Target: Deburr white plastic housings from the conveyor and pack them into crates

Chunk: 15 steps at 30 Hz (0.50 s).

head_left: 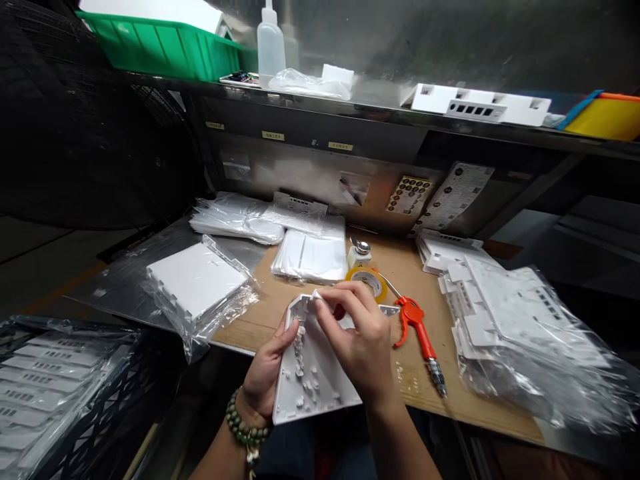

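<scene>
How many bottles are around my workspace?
2: a squeeze bottle upright on the shelf, and a small metal-topped bottle on the cardboard, behind the tape roll. Others could be hidden.

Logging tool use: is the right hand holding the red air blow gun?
No, the red air blow gun lies on the cardboard, beside the right hand.

A multi-strand green bead bracelet (244,430) circles the left wrist (250,408).
</scene>
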### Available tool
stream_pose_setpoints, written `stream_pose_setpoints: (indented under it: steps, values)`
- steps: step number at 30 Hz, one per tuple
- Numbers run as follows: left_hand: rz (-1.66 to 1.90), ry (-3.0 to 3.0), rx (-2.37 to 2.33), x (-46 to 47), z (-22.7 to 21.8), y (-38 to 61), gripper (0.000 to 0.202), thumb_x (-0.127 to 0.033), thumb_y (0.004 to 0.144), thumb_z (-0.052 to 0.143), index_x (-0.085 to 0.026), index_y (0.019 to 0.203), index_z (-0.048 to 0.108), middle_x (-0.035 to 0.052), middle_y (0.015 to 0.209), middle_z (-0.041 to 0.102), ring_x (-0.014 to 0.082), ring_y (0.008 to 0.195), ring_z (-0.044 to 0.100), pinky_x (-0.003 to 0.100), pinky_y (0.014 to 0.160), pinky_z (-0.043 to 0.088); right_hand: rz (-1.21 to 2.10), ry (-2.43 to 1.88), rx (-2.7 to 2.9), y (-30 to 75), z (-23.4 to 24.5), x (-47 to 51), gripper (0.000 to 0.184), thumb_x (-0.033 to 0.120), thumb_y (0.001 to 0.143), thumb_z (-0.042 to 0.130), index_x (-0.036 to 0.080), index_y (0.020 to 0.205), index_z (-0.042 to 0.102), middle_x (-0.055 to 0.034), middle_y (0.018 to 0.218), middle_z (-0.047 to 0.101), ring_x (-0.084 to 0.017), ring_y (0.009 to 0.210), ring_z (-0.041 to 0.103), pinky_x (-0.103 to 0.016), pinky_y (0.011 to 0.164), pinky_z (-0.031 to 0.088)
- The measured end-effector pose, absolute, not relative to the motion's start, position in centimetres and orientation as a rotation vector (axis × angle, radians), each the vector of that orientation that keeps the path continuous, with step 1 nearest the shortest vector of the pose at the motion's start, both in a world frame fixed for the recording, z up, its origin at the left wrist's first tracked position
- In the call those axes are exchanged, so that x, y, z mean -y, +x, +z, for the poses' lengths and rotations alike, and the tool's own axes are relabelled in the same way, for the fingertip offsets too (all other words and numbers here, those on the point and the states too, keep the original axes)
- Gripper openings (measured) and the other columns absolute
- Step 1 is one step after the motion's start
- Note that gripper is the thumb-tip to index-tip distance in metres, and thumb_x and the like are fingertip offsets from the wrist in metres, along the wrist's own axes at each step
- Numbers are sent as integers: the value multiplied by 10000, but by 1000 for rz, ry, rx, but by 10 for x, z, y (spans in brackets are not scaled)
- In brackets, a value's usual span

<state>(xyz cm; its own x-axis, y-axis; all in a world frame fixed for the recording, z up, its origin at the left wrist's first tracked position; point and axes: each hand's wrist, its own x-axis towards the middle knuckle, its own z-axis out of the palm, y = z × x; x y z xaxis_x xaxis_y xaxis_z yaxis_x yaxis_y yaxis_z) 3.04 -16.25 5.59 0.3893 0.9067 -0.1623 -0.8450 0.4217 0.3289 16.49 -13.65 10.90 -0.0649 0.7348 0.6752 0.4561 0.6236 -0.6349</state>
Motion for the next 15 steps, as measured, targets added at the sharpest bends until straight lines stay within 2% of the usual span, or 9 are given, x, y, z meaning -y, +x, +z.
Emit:
stream_pose_setpoints:
  steps: [6, 11, 15]
  values:
    - [1053, 201, -368, 158, 51, 31, 540, -211, 1036, 518, -293, 1566, 452, 102, 1375, 704, 306, 1269, 662, 471, 1207, 418, 283, -985, 1774, 169, 108, 134, 105, 192, 987, 635, 196, 1042, 724, -59, 987, 688, -170, 874, 661, -300, 767, 551]
    - [916, 363, -209, 155, 41, -12, 560, -337, 1037, 465, -193, 1577, 433, 156, 1448, 642, 354, 1361, 580, 532, 1231, 353, 193, -1304, 1630, 220, 96, 100, 170, 328, 986, 645, 202, 985, 759, -38, 960, 704, -147, 751, 605, -283, 714, 489]
    - [1071, 384, -222, 163, 21, -67, 566, -465, 1027, 423, -274, 1557, 467, 79, 1451, 652, 341, 1411, 535, 543, 1216, 365, 193, -1753, 1600, 270, 57, 56, 247, 419, 942, 665, 210, 955, 796, -61, 949, 716, -218, 873, 606, -334, 810, 454]
